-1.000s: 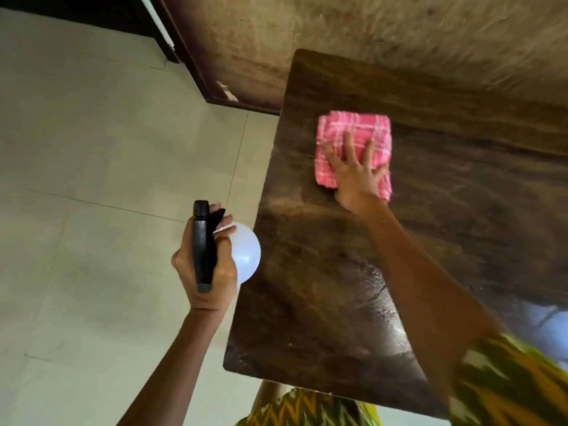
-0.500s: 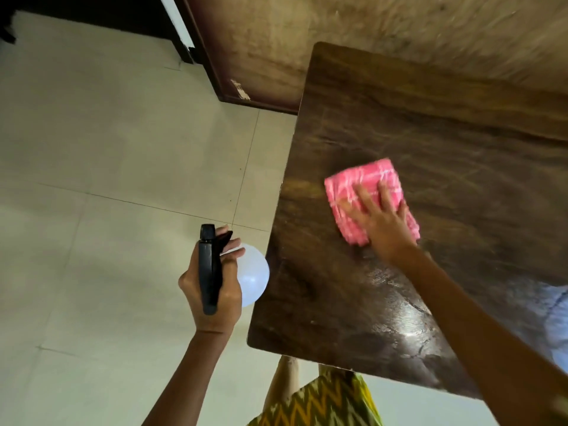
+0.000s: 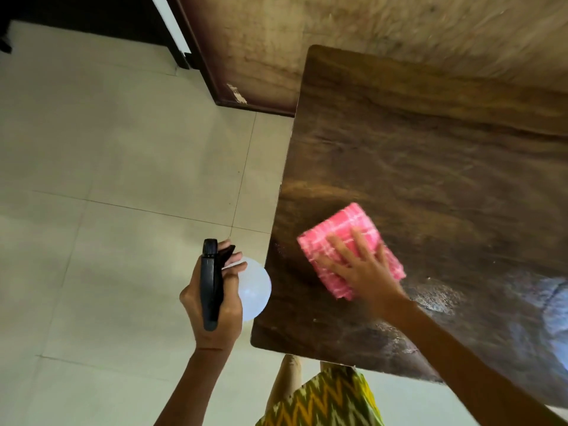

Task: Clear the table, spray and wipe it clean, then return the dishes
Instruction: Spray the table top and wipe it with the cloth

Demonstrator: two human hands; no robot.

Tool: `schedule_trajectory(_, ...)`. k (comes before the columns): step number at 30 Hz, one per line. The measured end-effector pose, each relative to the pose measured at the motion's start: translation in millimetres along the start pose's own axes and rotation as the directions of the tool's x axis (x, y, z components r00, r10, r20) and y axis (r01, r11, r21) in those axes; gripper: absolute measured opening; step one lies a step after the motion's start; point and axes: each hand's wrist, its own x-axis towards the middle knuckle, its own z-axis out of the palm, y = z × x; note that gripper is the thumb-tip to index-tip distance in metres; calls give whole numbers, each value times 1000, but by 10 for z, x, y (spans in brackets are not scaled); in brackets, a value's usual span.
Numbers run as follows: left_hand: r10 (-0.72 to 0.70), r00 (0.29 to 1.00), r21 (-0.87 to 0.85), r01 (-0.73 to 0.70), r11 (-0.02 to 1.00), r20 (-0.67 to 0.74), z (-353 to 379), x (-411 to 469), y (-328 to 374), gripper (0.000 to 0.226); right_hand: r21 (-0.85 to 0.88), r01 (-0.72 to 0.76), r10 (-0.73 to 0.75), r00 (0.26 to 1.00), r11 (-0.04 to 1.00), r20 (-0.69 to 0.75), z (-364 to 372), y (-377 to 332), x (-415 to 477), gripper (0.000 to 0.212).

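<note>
Hard bits first: the right hand (image 3: 365,272) is motion-blurred, so finger edges smear. Still, I can see the fingers spread and flat, pressing down on the folded pink-and-white checked cloth (image 3: 341,232), not curled round it. The hand covers the cloth's near-right part.

The left hand (image 3: 229,315) is clenched round the spray bottle w/ black trigger head and white round body (image 3: 256,287). It hides most of the body; only a pale curve shows right of the fingers. The bottle is held over the pale tiled floor (image 3: 107,179), just beside the tabletop's left edge; contact I can't tell.

The dark wood-grain tabletop (image 3: 430,155) is cut off at the right of frame, and there's a bluish glare (image 3: 553,302) there I can't identify. A wet sheen (image 3: 436,298) sits just right of the right wrist. Under the near edge is a pale post (image 3: 287,382), table's or person's I can't tell, partly hidden by yellow-green zigzag fabric (image 3: 329,401).

Vs 1 sec ago: the cloth was near the far-left part of the tabletop. Now it's down toward the near-left corner and turned at an angle. Left hand and bottle keep the same pose.
</note>
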Motion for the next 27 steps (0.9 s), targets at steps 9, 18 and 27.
schedule_trajectory(9,-17,999,-23,17,1000,-36,120,189,8,25,384,-410,469,880,827,-71,-903,930,1267,93)
schedule_trajectory(18,26,999,-49,-28,998,-28,186,177,98,28,121,-36,51,990,992,-128,-686,-162,994,90)
schedule_trajectory(27,25,997,30,-27,999,77,13,-263,203,32,290,-294,291,955,911,55,524,-678,-821,122)
